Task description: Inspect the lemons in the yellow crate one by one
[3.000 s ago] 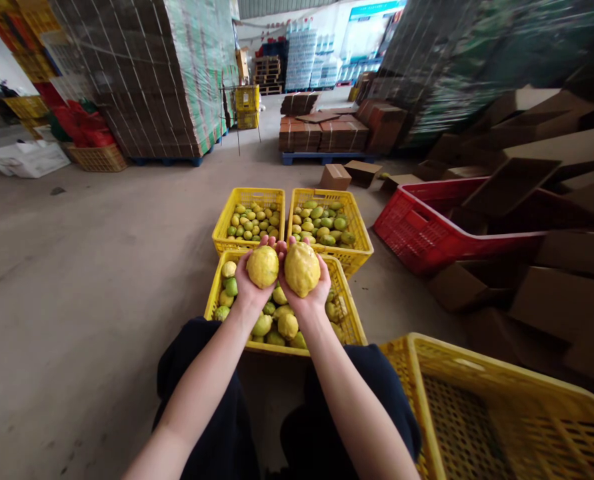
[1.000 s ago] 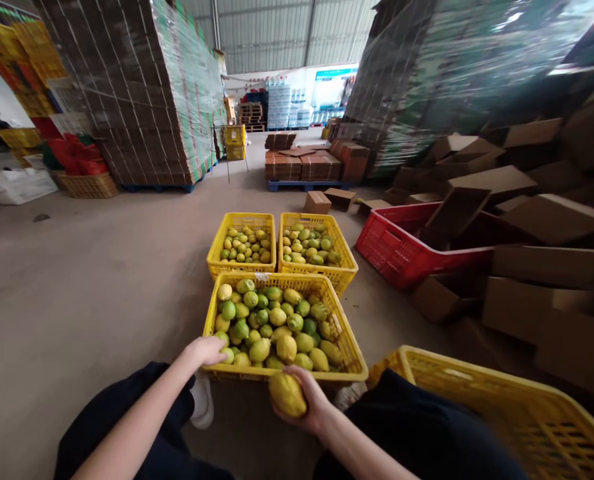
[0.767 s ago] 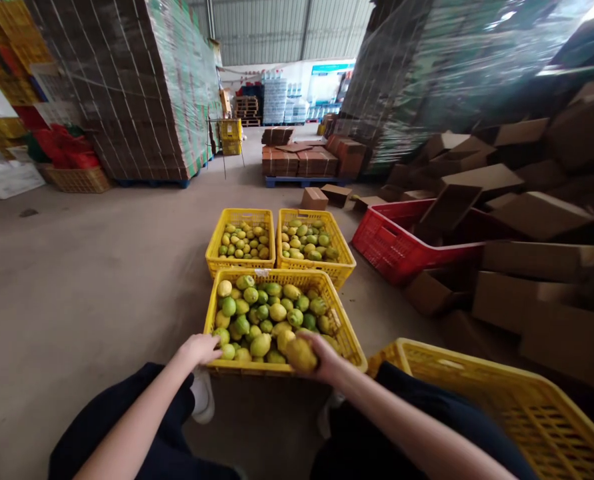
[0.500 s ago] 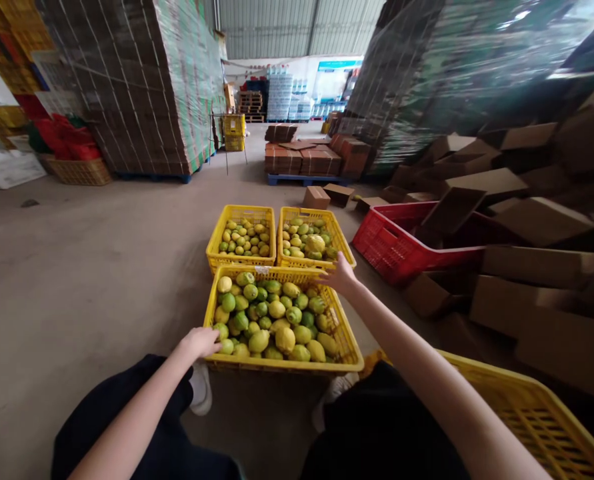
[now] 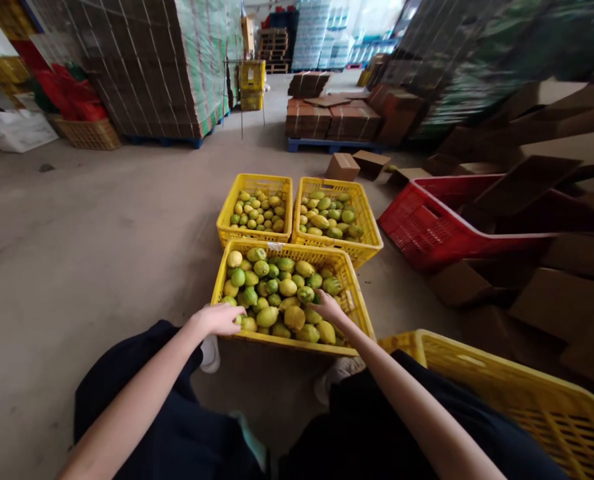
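A yellow plastic crate (image 5: 368, 327) full of green and yellow lemons (image 5: 287, 287) stands on the floor between my feet. At its front left corner my left hand (image 5: 221, 319) has its fingers bent around a yellow-green lemon (image 5: 239, 319). Inside the right half of the crate, my right hand (image 5: 329, 309) has thumb and fingers closed about a dark green lemon (image 5: 317, 297); its fingertips are partly hidden among the fruit. Behind stand two more yellow crates, the left one (image 5: 220, 223) with smaller lemons and the right one (image 5: 377, 241) with larger ones.
Another yellow crate (image 5: 477, 360) is by my right leg. To the right, a red crate (image 5: 417, 223) holds cardboard, beside a heap of cardboard boxes (image 5: 567, 300). Flat cardboard bundles sit on a blue pallet (image 5: 321, 145). A wrapped stack (image 5: 147, 73) rises at the back left.
My right hand has come back from the rear right crate, where it was open, into the near crate's lemons. My left hand stays at the front left corner. The view has tipped downward.
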The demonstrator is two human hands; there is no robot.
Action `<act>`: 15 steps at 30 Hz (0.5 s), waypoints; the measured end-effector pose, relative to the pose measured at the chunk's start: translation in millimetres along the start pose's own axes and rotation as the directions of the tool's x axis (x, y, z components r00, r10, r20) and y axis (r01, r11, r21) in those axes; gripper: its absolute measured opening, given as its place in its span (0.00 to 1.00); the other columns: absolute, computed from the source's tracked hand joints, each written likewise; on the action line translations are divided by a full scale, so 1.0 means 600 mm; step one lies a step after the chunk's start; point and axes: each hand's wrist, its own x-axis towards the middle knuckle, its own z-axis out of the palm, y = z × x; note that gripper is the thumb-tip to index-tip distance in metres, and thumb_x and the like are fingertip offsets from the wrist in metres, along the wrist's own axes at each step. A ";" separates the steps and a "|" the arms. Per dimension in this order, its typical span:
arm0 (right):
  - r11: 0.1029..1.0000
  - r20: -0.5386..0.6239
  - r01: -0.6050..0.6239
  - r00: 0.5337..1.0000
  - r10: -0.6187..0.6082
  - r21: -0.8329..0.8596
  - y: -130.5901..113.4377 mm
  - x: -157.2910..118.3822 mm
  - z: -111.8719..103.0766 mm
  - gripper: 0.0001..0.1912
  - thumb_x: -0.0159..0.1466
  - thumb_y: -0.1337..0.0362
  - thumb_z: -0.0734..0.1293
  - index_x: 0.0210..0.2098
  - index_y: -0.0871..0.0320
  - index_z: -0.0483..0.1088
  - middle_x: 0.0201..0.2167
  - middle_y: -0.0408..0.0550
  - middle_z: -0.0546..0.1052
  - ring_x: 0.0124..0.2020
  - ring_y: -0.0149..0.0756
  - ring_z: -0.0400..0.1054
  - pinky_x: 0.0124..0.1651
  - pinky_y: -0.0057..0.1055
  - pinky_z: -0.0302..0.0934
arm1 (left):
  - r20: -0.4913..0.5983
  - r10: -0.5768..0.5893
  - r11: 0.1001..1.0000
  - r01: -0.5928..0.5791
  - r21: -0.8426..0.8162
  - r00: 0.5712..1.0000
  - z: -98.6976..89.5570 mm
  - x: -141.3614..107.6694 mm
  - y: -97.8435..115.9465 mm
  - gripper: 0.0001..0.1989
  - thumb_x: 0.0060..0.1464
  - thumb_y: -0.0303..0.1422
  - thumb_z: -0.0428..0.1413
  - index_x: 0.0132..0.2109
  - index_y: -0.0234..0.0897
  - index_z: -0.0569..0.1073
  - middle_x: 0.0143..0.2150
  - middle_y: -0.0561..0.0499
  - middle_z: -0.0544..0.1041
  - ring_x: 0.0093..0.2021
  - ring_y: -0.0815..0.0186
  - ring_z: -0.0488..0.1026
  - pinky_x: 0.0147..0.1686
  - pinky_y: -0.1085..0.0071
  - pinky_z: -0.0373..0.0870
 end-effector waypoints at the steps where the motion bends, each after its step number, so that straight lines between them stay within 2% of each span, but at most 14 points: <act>1: 0.999 0.016 0.026 1.000 -0.025 -0.034 0.001 0.010 0.010 0.23 0.40 0.71 0.76 0.36 0.56 0.72 0.41 0.49 0.74 0.55 0.50 0.62 0.58 0.38 0.55 | -0.028 0.037 0.999 -0.037 -0.019 0.999 -0.001 -0.001 0.003 0.19 0.54 0.35 0.50 0.53 0.42 0.72 0.47 0.48 0.79 0.48 0.56 0.75 0.48 0.66 0.68; 3: 0.994 0.041 0.058 0.998 -0.054 -0.089 0.002 0.026 0.028 0.27 0.41 0.67 0.77 0.42 0.56 0.72 0.47 0.52 0.73 0.58 0.53 0.59 0.61 0.40 0.51 | -0.104 0.079 0.997 -0.078 0.012 0.991 -0.004 -0.003 0.007 0.18 0.57 0.35 0.48 0.52 0.41 0.72 0.49 0.46 0.78 0.49 0.57 0.75 0.49 0.66 0.68; 5: 0.990 0.047 0.068 0.997 -0.062 -0.122 0.002 0.038 0.043 0.28 0.43 0.65 0.76 0.45 0.57 0.72 0.51 0.56 0.72 0.61 0.57 0.55 0.62 0.43 0.49 | -0.164 0.072 0.991 -0.052 0.123 0.984 -0.007 -0.008 0.009 0.16 0.59 0.34 0.46 0.50 0.38 0.73 0.49 0.43 0.78 0.49 0.55 0.75 0.50 0.63 0.67; 7: 0.990 0.034 0.067 0.997 -0.063 -0.124 0.002 0.046 0.052 0.27 0.44 0.67 0.75 0.44 0.58 0.73 0.51 0.58 0.72 0.64 0.60 0.51 0.63 0.46 0.47 | -0.185 0.044 0.975 -0.002 0.221 0.982 -0.011 -0.014 0.009 0.16 0.60 0.33 0.44 0.49 0.35 0.73 0.48 0.40 0.78 0.48 0.53 0.75 0.50 0.59 0.68; 9: 0.994 0.020 0.062 0.998 -0.061 -0.091 0.001 0.050 0.053 0.25 0.43 0.69 0.74 0.42 0.58 0.73 0.49 0.58 0.74 0.64 0.61 0.51 0.62 0.46 0.48 | -0.168 0.005 0.965 0.040 0.260 0.986 -0.015 -0.020 0.009 0.17 0.61 0.34 0.44 0.50 0.35 0.72 0.49 0.39 0.77 0.48 0.53 0.76 0.49 0.59 0.68; 12: 0.999 0.026 0.041 0.999 -0.042 0.018 -0.001 0.047 0.042 0.19 0.42 0.70 0.73 0.35 0.57 0.74 0.36 0.51 0.76 0.55 0.55 0.63 0.55 0.44 0.58 | -0.124 -0.071 0.964 0.100 0.247 0.990 -0.021 -0.026 0.005 0.17 0.61 0.35 0.45 0.51 0.35 0.72 0.50 0.39 0.77 0.49 0.53 0.75 0.48 0.60 0.69; 15: 0.979 0.058 0.010 0.998 -0.022 0.204 -0.011 0.040 0.020 0.11 0.45 0.67 0.72 0.30 0.56 0.71 0.24 0.44 0.73 0.36 0.45 0.70 0.40 0.39 0.67 | -0.105 -0.119 0.964 0.140 0.226 0.987 -0.024 -0.026 -0.002 0.18 0.60 0.36 0.46 0.51 0.33 0.72 0.52 0.37 0.76 0.50 0.51 0.75 0.48 0.60 0.69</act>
